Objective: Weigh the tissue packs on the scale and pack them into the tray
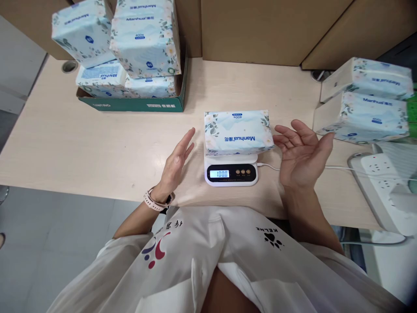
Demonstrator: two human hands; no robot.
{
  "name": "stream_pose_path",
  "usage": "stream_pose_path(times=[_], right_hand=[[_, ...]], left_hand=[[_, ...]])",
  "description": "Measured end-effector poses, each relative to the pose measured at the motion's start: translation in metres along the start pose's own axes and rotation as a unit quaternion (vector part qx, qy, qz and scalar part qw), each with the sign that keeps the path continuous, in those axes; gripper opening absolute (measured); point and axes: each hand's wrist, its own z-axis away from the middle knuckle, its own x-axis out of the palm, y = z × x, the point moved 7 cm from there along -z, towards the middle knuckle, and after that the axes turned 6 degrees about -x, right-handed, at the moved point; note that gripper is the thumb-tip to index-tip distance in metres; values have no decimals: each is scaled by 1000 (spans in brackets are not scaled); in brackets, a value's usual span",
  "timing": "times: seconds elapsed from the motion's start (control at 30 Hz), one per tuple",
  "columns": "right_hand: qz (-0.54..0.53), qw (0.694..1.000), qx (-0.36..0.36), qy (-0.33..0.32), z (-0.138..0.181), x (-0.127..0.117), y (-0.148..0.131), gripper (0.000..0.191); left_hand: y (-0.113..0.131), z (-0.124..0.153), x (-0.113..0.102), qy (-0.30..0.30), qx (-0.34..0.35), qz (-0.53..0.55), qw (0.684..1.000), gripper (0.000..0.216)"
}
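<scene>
A blue-and-white tissue pack [237, 128] printed with flowers rests on a white digital scale [231, 183], whose lit display reads what looks like 100.0. To the left of the pack is my left hand [176, 167], its fingers stretched out and a gap between it and the pack. My right hand [301, 152] is held palm up at the pack's right end, fingers apart and slightly curled. Its fingertips come close to the pack's corner; whether they touch it I cannot tell. Neither hand holds anything.
At the back left, several tissue packs [145, 48] are piled in a green tray [130, 105]. Two more packs [371, 115] lie stacked at the right. Near the right edge is a power strip [382, 174]; a white cable [270, 166] runs from the scale. Cardboard boxes [250, 32] line the back.
</scene>
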Motion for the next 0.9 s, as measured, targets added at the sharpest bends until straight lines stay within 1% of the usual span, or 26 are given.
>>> stream_pose_path(times=[0.17,0.27,0.4,0.6,0.73,0.9], right_hand=[[17,1000,-6,2,2,0,-4,74],[39,999,-11,-7,2,0,-5,72],[60,998,-21,-16,1,-1,-6,69],[54,998,-25,-6,0,-4,-6,68],[46,999,-23,-14,0,-4,-7,66],[47,999,-19,-13,1,-5,-7,68]], left_hand=[[0,0,0,2,5,5,1000,73],[1,0,1,-2,1,2,1000,72],[1,0,0,7,-14,4,1000,75],[0,0,-1,7,-20,12,1000,78],[1,0,-1,9,-14,1,1000,78],[2,0,0,1,-8,7,1000,76]])
